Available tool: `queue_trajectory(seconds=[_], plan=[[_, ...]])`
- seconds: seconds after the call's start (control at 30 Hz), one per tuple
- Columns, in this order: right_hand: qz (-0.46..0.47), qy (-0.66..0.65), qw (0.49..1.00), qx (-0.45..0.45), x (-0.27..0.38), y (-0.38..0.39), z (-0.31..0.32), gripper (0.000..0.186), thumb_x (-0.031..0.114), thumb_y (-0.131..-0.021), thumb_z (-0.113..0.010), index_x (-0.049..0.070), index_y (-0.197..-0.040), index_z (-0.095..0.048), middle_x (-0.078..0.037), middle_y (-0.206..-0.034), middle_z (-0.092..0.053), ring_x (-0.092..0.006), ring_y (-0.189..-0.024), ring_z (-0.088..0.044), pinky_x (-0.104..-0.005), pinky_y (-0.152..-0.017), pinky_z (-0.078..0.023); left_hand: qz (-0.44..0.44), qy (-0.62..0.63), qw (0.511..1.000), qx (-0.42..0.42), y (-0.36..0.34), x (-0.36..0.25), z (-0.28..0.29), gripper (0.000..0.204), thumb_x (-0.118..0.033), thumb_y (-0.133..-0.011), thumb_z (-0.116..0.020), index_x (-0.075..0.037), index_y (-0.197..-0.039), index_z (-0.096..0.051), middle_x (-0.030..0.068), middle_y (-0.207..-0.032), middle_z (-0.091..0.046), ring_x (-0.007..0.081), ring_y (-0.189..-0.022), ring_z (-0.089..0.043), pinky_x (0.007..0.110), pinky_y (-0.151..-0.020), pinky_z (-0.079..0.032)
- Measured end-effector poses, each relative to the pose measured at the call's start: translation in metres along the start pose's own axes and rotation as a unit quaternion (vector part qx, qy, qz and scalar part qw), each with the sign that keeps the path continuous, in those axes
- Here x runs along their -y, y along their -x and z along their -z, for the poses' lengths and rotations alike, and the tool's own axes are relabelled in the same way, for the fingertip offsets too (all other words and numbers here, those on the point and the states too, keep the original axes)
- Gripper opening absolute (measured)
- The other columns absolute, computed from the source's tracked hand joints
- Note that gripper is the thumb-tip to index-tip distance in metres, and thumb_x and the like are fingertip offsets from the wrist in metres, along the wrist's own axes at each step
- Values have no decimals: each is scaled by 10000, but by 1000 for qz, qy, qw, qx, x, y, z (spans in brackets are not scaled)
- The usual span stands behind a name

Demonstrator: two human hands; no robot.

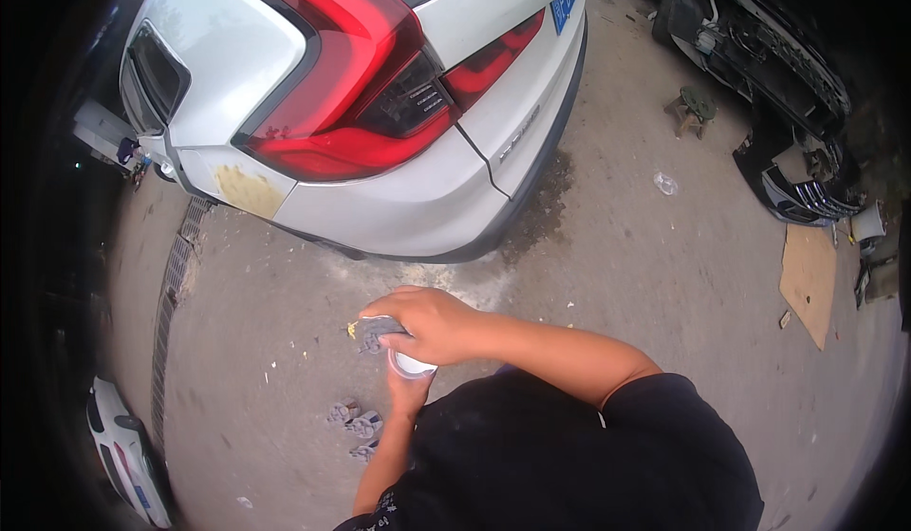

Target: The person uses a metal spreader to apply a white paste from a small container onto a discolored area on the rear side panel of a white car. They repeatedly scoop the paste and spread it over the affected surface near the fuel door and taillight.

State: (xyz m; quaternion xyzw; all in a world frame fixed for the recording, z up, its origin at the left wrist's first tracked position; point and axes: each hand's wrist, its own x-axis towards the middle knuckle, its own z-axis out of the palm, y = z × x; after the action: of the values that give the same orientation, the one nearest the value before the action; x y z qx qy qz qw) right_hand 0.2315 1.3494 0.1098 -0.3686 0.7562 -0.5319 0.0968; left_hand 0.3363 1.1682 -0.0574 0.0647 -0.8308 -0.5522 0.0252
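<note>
Just behind the white car [399, 213], both my hands are together in front of my body. My left hand [409, 394] is closed around a small round tub [412, 366] with a clear rim and white inside. Over it, my right hand [439, 325] grips a thin grey flat piece [381, 324] with thumb and fingers; its exact kind I cannot make out. My right hand and wrist cover part of the tub. On the car's rear corner, below the red tail light [342, 66], is a yellowish filler patch [248, 190].
Crumpled grey scraps [362, 424] lie on the concrete floor by my left forearm. A drain grate [171, 289] runs along the left. Farther right are a small stool [696, 108], a dark car with its front stripped [759, 47], a loose bumper [792, 189] and cardboard [807, 284].
</note>
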Motion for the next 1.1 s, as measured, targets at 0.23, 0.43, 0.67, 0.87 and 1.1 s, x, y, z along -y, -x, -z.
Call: queue_trajectory(seconds=[0.23,0.43,0.67,0.87,1.1], plan=[[-15,13,1000,7,44,24,-51,424,153,-848,-624,55,-1253,-550,-161,-1191,-609,-340,-1125,-543,-418,-963,-434,-29,67,997,1,56,4,7,782,-170,-692,-817,-20,-1328,-386,148,-1236,-531,271,-1146,-542,378,-955,-438],[-21,26,999,-8,82,52,-74,466,138,-831,-634,77,-1282,-534,-137,-1138,-627,-315,-1102,-564,-402,-966,-433,5,103,995,13,112,5,-4,712,-179,-666,-825,-25,-1264,-469,153,-1207,-556,272,-1113,-570,379,-915,-467],[-26,-114,993,1,121,62,-63,523,199,-848,-661,66,-1324,-490,-90,-1118,-616,-179,-1052,-579,-360,-911,-469,-34,43,998,-30,154,-2,-18,751,-199,-615,-829,-28,-1266,-495,170,-1195,-564,317,-1137,-550,405,-974,-431],[99,-254,961,-43,116,100,0,670,402,-898,-603,-3,-1383,-379,-182,-1275,-542,-273,-1179,-547,-379,-1007,-403,-39,29,997,-54,164,-40,-54,813,-154,-589,-812,-24,-1309,-458,156,-1243,-546,306,-1184,-523,383,-1018,-408],[-106,-391,896,-184,37,200,81,368,134,-934,-526,16,-1277,-463,-169,-1123,-639,-267,-1034,-638,-354,-886,-509,-88,111,985,-99,180,-66,-129,851,-125,-591,-797,-3,-1341,-411,156,-1301,-516,275,-1241,-489,374,-1061,-373]])
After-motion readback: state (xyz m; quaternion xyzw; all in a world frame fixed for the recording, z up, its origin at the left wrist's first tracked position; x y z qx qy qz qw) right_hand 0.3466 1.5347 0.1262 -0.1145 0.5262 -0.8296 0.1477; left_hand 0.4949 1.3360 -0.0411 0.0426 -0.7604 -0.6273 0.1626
